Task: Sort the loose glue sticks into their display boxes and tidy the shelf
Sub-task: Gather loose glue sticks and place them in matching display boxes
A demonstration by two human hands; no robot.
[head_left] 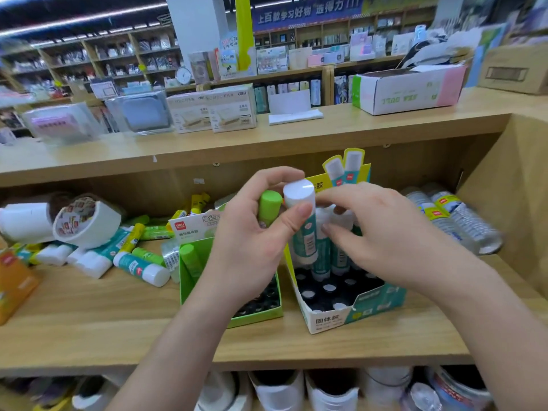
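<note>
light: bright, even, from ceiling strip lights far left | shadow: soft band under the upper shelf board | sharp: centre, near | soft: loose glue sticks near left | blurred: far wall shelves | distortion: shelf lines bow toward edges

Green-capped glue stick, white-capped teal glue stick, green box, white-teal box.

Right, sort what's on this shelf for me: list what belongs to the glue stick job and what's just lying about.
Job: left hand, two glue sticks it holds, right hand, green display box, teal display box, loose glue sticks.
Lying about: tape rolls, wrapped bottles, orange box, white carton on the upper shelf.
</note>
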